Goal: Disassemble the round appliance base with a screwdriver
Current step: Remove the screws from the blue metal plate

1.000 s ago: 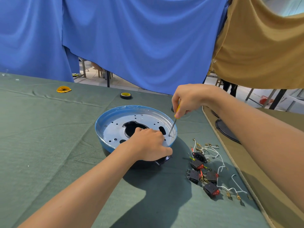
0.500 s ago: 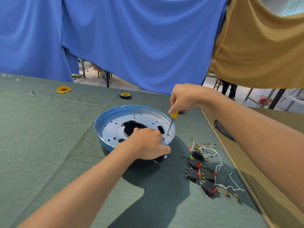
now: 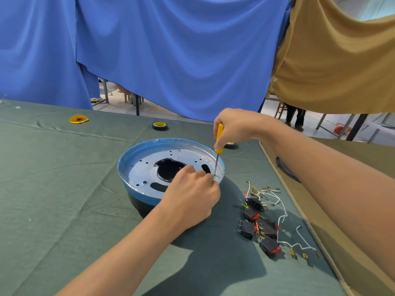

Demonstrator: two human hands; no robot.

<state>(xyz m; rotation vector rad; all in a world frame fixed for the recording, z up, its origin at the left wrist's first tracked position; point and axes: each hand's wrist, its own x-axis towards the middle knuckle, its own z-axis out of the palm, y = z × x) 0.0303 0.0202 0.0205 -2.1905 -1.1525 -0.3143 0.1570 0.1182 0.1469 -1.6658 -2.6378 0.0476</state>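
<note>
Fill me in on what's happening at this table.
A person is working on the round appliance base. The right hand holds a yellow screwdriver nearly upright, tip on the metal plate near the rim. The left hand rests on the base, fingers curled beside the tip. Switches and wires lie alongside.
</note>
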